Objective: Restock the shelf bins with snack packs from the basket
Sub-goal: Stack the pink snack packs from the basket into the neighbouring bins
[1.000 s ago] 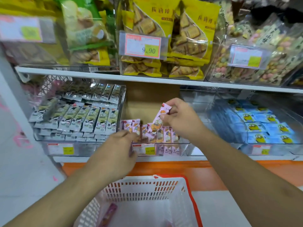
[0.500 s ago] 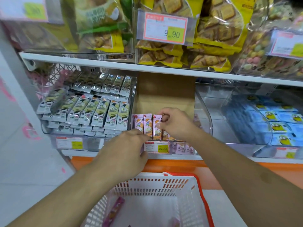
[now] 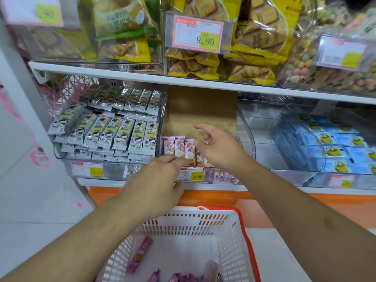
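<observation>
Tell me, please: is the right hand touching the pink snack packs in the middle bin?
Cannot tell. In the head view the right hand is open with spread fingers in front of the pink snack packs, overlapping them, so neither contact nor a gap shows plainly.

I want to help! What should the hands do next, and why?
Probably reach the right hand down into the basket for another pink pack. That hand is open and holds nothing, the bin has room behind its short row, and packs lie in the basket.
</observation>
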`<state>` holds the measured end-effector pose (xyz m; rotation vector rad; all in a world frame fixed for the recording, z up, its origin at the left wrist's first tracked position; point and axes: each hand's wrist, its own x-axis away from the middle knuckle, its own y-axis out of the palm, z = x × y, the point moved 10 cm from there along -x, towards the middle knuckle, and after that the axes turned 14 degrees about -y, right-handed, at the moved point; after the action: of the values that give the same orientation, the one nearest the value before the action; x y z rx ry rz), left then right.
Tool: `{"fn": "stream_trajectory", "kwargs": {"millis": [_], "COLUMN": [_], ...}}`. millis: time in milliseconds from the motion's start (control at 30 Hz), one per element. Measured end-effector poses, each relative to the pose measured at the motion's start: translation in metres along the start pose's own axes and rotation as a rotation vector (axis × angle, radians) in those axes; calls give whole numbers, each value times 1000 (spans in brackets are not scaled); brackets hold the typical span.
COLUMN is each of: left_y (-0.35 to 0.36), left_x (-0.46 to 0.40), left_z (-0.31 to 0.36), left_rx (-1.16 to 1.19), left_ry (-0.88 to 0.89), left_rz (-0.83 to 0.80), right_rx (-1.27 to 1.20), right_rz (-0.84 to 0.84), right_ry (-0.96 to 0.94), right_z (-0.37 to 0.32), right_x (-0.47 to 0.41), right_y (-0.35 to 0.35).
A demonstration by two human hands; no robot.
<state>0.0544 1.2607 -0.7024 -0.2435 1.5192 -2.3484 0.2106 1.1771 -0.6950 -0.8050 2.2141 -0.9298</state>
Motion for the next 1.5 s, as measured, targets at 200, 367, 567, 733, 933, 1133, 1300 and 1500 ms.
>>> {"fn": "stream_trajectory", "kwargs": {"millis": [200,367,567,733,933,1133,1300,1500], "left_y": [11,78,199,273,349,420,451,448], "left_x": [12,17,48,74,90,92,101,109], "left_z": [28,34,21,-8,-38,-40,-41,-43], "left_rx": [46,56,-88,-108,-142,-194,-355,-360], "left_ry": [76,52,-29,-163,-225,-175,-16,65], "left_rz": [0,-203,-519,-663,-783,-785,-763,-749], "right_rx": [-248,-213,9,-156,-184,-97,-68,-18], "right_rz": [110,-11,-185,-182,-57,-78,-93,-109], "right_ry": [-87,94,469,538,453,468,494,519], "right_z": [-21,49,159,176,181,192,200,201], "right_x": [60,148,253,289,287,290,292,294], "right_y": [-42,-20,52,108,117,122,128,126]}}
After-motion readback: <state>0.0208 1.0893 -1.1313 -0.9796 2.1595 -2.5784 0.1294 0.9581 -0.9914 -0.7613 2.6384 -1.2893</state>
